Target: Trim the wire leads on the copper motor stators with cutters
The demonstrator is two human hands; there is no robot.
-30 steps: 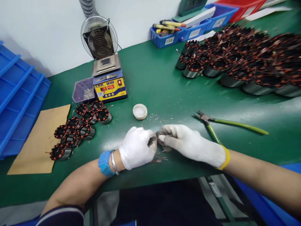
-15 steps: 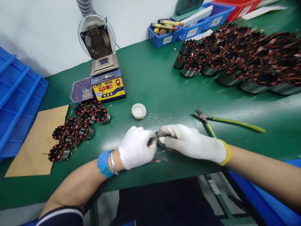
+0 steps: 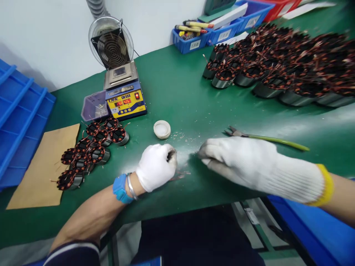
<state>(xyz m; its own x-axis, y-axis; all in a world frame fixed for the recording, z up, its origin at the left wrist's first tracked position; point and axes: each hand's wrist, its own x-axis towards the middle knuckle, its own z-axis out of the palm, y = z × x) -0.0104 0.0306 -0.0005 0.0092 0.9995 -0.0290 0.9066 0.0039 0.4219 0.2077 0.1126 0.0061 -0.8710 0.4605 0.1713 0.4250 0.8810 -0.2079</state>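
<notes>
My left hand (image 3: 157, 167), in a white glove, is closed with fingers curled in front of me; what it may hold is hidden. Thin copper wires (image 3: 181, 176) show just beside its fingertips, low over the table. To the right, apart from it, is my right hand (image 3: 241, 159), also gloved, with thumb and fingers pressed together. Anything pinched there cannot be made out. Green-handled cutting pliers (image 3: 273, 143) lie behind my right hand, which covers part of them. A small round white container (image 3: 162, 129) stands beyond my left hand, near scattered bits.
Several copper-wound stators (image 3: 95, 154) stand at left, partly on brown cardboard (image 3: 41, 166). A larger group of stators (image 3: 251, 74) fills the back right. A solder pot (image 3: 126, 105) with a digital display stands behind, near blue bins (image 3: 191, 45). A blue crate (image 3: 22, 122) leans at far left.
My hands were together and have come apart. The right hand has moved right and nearer the camera, covering one pliers handle; the left has shifted slightly left. The view has shifted slightly.
</notes>
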